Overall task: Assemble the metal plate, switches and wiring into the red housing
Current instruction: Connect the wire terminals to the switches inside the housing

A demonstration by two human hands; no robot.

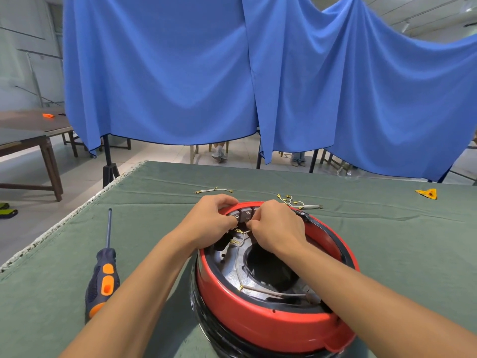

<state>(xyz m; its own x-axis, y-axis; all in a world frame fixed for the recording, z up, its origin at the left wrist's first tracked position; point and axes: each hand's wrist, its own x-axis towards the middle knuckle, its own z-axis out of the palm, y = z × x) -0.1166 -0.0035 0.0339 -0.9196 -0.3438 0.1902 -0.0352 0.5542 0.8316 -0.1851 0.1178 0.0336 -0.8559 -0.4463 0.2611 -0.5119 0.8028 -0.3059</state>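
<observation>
The round red housing [258, 324] lies open side up on the green cloth, close to me. Inside it sits a shiny metal plate [229, 270] with a dark central hole, and a grey wire [240, 254] with brass terminals runs across it. Grey switches [245, 214] line the far inner wall. My left hand [211, 220] grips the far rim with its fingers curled at the switches. My right hand [277, 228] pinches a brass wire terminal right beside the switches. What the fingertips touch is partly hidden.
A blue and orange screwdriver [103, 277] lies left of the housing. Spare wires with brass terminals lie beyond it: one [214, 190] in the middle and a bunch [296, 202] to the right. A yellow scrap [428, 193] sits far right. The table's left edge [77, 210] is frayed.
</observation>
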